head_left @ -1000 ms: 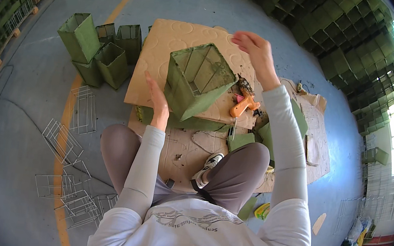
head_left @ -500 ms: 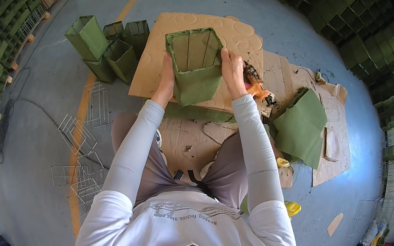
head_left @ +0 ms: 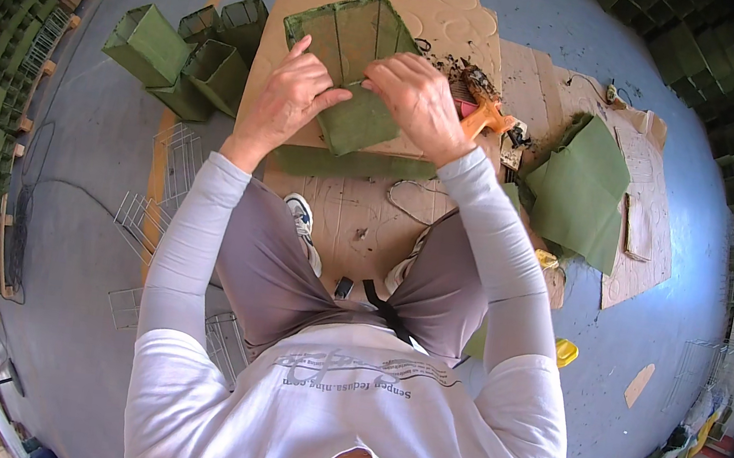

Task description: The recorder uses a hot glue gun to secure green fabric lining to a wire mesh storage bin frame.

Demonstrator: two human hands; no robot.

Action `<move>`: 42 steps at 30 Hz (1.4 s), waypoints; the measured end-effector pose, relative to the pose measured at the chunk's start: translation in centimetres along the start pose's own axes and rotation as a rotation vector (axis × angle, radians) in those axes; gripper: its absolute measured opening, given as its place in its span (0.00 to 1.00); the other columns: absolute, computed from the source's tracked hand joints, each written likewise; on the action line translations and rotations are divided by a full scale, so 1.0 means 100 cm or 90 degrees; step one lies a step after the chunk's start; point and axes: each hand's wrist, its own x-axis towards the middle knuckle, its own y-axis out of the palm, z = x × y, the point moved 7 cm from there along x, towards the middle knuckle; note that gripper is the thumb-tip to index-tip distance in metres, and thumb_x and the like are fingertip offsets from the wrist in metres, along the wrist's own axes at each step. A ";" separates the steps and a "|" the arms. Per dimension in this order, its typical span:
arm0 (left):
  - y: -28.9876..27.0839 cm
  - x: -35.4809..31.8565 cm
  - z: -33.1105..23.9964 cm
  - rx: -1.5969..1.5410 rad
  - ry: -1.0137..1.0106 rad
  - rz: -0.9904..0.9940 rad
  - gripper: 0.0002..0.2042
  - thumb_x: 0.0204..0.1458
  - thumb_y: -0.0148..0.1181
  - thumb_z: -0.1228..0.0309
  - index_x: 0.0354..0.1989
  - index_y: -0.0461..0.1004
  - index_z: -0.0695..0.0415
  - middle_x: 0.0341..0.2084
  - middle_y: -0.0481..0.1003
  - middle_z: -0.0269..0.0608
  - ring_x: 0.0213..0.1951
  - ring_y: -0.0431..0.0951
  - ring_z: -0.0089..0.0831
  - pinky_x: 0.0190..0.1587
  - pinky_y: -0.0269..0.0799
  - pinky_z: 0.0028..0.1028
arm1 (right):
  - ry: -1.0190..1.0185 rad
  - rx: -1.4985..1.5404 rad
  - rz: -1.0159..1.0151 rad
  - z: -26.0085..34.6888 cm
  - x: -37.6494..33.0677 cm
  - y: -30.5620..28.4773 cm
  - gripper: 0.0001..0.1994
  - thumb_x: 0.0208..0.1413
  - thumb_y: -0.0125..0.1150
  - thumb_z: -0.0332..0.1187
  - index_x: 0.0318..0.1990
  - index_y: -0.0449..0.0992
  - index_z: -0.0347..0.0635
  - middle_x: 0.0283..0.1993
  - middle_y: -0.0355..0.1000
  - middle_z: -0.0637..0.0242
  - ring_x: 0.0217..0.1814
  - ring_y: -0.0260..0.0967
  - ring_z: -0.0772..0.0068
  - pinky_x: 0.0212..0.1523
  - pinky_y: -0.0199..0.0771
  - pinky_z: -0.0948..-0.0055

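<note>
In the head view, a cardboard sheet (head_left: pixel 454 23) makes the raised work surface, with a green band (head_left: pixel 347 167) under its near edge. By the sheet's right edge lie an orange-handled tool (head_left: pixel 490 118) and a dark, crusted clump (head_left: pixel 479 82), just beside the right hand (head_left: pixel 417 97); dark crumbs are scattered near them. Past that edge, green sheets (head_left: pixel 585 193) lie on more cardboard (head_left: pixel 640 158). Off the left edge stands a cluster of open green boxes (head_left: pixel 146 42), with wire frames (head_left: pixel 176 167) nearer the person on the floor (head_left: pixel 81 219). Below the near edge, a looped cord (head_left: pixel 403 201) lies between the person's feet.

The square green box (head_left: pixel 357 126) is at the near half of the cardboard sheet, left of its right edge, mouth up, its lower end overlapping the near edge in view. The left hand (head_left: pixel 287 93) is at the box's near left corner, index finger raised, thumb stretched rightward, other fingers curled. The right hand's bent fingers meet the near rim. The hands are slightly apart; whether either grips the box cannot be told.
</note>
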 end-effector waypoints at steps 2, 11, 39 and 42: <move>-0.003 0.004 0.002 -0.003 -0.004 0.035 0.15 0.48 0.62 0.61 0.21 0.74 0.63 0.21 0.72 0.40 0.30 0.72 0.33 0.63 0.59 0.43 | 0.014 -0.010 0.077 -0.002 0.008 0.000 0.08 0.48 0.61 0.34 0.26 0.70 0.41 0.25 0.69 0.65 0.31 0.71 0.62 0.33 0.71 0.67; -0.018 -0.046 0.053 -0.288 -0.284 -0.314 0.24 0.61 0.45 0.53 0.49 0.74 0.62 0.51 0.72 0.46 0.57 0.68 0.37 0.64 0.54 0.36 | 0.135 0.023 -0.004 -0.035 0.012 0.002 0.08 0.53 0.59 0.36 0.27 0.73 0.43 0.26 0.72 0.60 0.26 0.73 0.58 0.25 0.72 0.64; 0.000 0.039 -0.019 0.069 -0.106 0.071 0.33 0.43 0.66 0.59 0.59 0.64 0.56 0.49 0.72 0.42 0.46 0.75 0.38 0.48 0.72 0.33 | 1.163 0.969 -0.176 -0.070 -0.187 0.173 0.26 0.66 0.33 0.50 0.60 0.59 0.38 0.57 0.64 0.56 0.53 0.63 0.59 0.51 0.64 0.62; 0.014 0.039 -0.006 0.056 -0.094 0.070 0.31 0.45 0.63 0.55 0.59 0.65 0.54 0.49 0.72 0.42 0.48 0.74 0.38 0.48 0.71 0.32 | 1.259 0.967 -0.190 -0.068 -0.197 0.168 0.24 0.66 0.35 0.48 0.58 0.62 0.39 0.55 0.65 0.57 0.52 0.64 0.58 0.50 0.64 0.63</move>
